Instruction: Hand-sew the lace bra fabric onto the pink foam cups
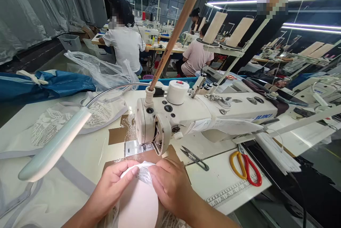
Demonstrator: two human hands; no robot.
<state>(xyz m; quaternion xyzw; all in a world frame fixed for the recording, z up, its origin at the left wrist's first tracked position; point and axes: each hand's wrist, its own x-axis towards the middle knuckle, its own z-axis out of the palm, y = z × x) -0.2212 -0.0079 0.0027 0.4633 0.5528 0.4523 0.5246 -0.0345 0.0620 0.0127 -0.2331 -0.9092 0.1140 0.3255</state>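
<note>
Between my hands is a white bra cup (138,203) with a strip of lace along its upper edge. My left hand (113,182) pinches the left side of that edge between thumb and fingers. On the right side, my right hand (170,183) grips the same edge with its fingers bent over it. The piece is just in front of the sewing machine (176,114), near the needle area, and apart from the presser foot. Part of the lace is hidden under my fingers.
Thread snips (195,158) and red-and-yellow scissors (245,167) lie to the right, near a printed ruler (229,192). A lamp (55,144) overhangs lace pieces (53,123) at left. A wooden pole (178,29) rises from the machine. People sit at machines beyond.
</note>
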